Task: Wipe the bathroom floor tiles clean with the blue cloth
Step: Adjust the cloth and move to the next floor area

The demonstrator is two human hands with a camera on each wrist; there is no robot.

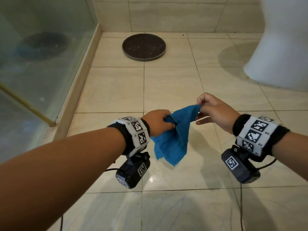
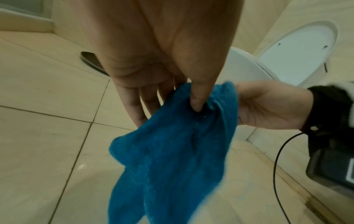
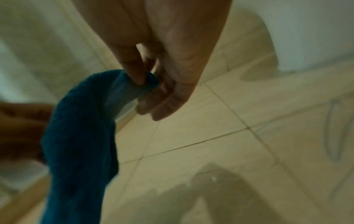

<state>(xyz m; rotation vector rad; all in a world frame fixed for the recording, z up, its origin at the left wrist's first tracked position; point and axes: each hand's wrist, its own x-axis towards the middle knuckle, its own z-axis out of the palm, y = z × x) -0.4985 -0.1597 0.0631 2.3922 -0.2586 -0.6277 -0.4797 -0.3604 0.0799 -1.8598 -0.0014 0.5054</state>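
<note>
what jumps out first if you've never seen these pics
The blue cloth stands out, hanging in mid-air above the beige floor tiles, pinched between the left hand and the right hand. Behind it a dark round disc lies on the floor near the wall, with the white toilet base at far right.

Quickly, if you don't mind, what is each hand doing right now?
Left hand: grips one end of the blue cloth, thumb pressed into it.
Right hand: pinches the cloth's other end between fingertips.
</note>
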